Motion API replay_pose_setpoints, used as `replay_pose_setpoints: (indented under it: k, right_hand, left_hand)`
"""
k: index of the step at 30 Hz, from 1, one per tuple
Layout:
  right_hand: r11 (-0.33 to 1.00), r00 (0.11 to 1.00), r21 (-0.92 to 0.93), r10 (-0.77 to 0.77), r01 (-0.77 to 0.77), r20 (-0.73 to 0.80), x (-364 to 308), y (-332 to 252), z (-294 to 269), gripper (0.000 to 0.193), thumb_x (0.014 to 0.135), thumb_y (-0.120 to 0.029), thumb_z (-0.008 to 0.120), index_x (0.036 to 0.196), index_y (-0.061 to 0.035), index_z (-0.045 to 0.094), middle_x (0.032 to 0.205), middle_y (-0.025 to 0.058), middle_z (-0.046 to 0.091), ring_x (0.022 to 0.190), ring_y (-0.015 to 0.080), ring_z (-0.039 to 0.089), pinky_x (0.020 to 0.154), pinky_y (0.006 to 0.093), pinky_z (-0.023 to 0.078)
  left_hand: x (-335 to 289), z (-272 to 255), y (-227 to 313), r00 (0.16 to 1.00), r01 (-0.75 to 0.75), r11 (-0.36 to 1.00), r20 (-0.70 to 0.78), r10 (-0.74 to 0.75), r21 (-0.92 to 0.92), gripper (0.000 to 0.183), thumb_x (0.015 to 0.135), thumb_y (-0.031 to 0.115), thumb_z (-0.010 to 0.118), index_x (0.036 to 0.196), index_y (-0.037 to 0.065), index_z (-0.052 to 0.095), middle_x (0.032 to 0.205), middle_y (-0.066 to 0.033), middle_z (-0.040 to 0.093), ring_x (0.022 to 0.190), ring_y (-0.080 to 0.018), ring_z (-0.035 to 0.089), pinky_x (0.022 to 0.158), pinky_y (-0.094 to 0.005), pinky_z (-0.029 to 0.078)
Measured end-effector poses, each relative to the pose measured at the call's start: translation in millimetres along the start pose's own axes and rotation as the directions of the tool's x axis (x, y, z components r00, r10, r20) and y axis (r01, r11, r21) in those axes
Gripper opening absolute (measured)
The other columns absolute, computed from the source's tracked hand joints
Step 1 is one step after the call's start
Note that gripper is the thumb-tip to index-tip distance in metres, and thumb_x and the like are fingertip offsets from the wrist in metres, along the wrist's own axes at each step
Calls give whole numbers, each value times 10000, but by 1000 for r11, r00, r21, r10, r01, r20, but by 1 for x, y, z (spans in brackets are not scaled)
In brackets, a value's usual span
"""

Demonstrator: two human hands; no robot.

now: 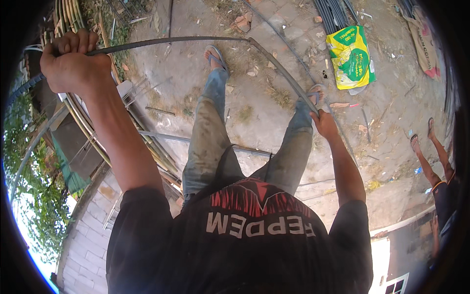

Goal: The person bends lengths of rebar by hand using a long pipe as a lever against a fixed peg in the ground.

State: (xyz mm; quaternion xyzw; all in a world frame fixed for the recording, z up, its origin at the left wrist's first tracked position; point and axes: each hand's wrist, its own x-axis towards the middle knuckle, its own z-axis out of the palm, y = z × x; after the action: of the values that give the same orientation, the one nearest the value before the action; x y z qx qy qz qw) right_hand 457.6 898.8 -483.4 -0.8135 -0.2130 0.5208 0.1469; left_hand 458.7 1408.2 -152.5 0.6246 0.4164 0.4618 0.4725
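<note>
A long dark ribbed steel bar [171, 39] spans in front of me, raised off the ground. It curves gently from the far left and has a sharp kink at the top middle, then slopes down to the right. High on the left, my left hand [76, 61] is closed round it, and the bar runs on past the fist toward the left rim. My right hand [325, 123] grips the sloping part near its lower end, beside my right foot. Both fists are wrapped round the bar.
A yellow and green bag [350, 58] lies at the far right beside a bundle of dark rods [334, 13]. Bamboo poles [68, 14] and a block wall [88, 240] are on the left. Rods and brick pieces litter the dirt. Another person's legs [427, 164] show at right.
</note>
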Motion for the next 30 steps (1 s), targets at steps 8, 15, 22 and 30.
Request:
replay_pose_setpoints:
  k: [8, 15, 22, 30]
  right_hand:
    - [982, 986, 147, -137, 122, 94, -25, -119, -28, 407, 908, -293, 599, 930, 109, 546, 814, 344, 612, 845, 506, 603, 745, 528, 475]
    - [905, 977, 416, 4, -93, 212, -24, -159, -34, 309, 895, -224, 607, 972, 71, 552, 748, 207, 623, 716, 329, 645, 616, 428, 505]
    - [-257, 848, 825, 36, -503, 528, -28, -199, -17, 203, 919, -170, 594, 1051, -57, 489, 864, 58, 556, 613, 110, 509, 464, 234, 425]
    - [-635, 864, 670, 8, -384, 503, 1, -298, -15, 120, 941, -107, 528, 1004, -110, 426, 845, 40, 506, 569, 71, 409, 430, 198, 351]
  left_hand:
    - [20, 0, -10, 998, 49, 998, -24, -49, -28, 280, 890, 171, 307, 614, 127, 284, 563, -20, 249, 500, -135, 205, 486, -303, 206]
    - [53, 18, -27, 991, 40, 995, -122, -50, -87, 235, 887, 116, 403, 672, 80, 315, 589, -45, 344, 470, -149, 281, 451, -345, 210]
    - [123, 32, -76, 993, 74, 996, -93, -79, -53, 213, 903, 122, 383, 710, 72, 309, 613, -52, 345, 472, -146, 269, 451, -343, 210]
    - [239, 44, -178, 958, 224, 973, -193, -211, 51, 245, 997, 195, 329, 955, -27, 425, 807, -161, 441, 635, -228, 435, 562, -453, 340]
